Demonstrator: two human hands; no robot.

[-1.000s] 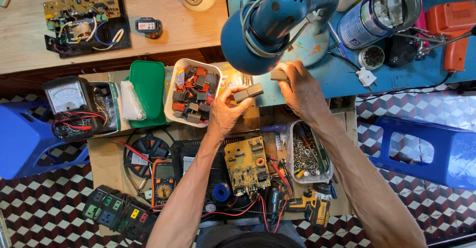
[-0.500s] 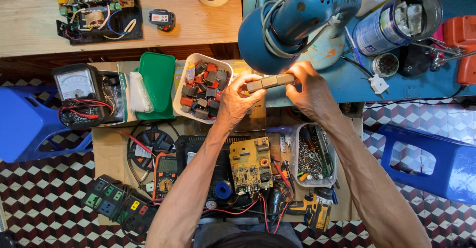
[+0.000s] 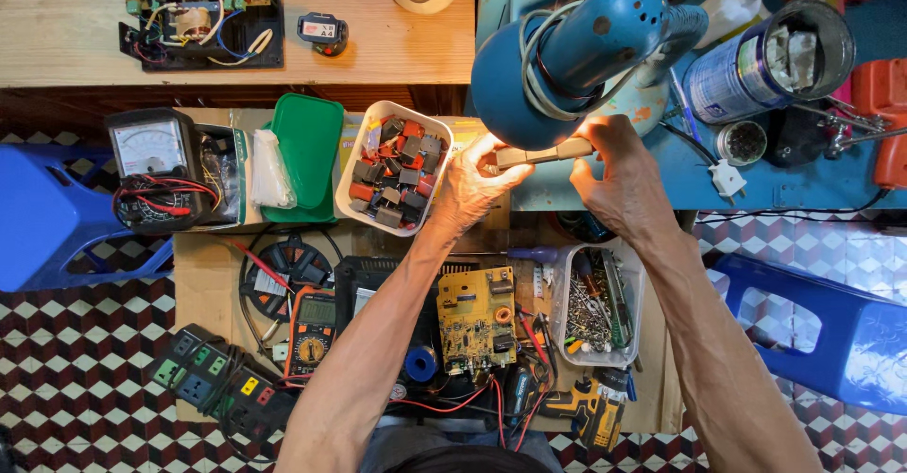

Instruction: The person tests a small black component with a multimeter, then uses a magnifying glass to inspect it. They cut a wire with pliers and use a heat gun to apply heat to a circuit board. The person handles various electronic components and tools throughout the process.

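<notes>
Tan strip [image 3: 543,154] lies level, long axis left-right; left hand [image 3: 477,187] and right hand [image 3: 614,175] fingers pinch its ends.

A white tray [image 3: 351,182] of small red and grey parts sits beside a green lid [image 3: 304,152]. An analogue meter [image 3: 151,152] stands at the left, near a blue stool [image 3: 42,213]. Below lie a yellow circuit board [image 3: 475,317], a tub of screws [image 3: 595,312] and a power strip [image 3: 213,383].
</notes>
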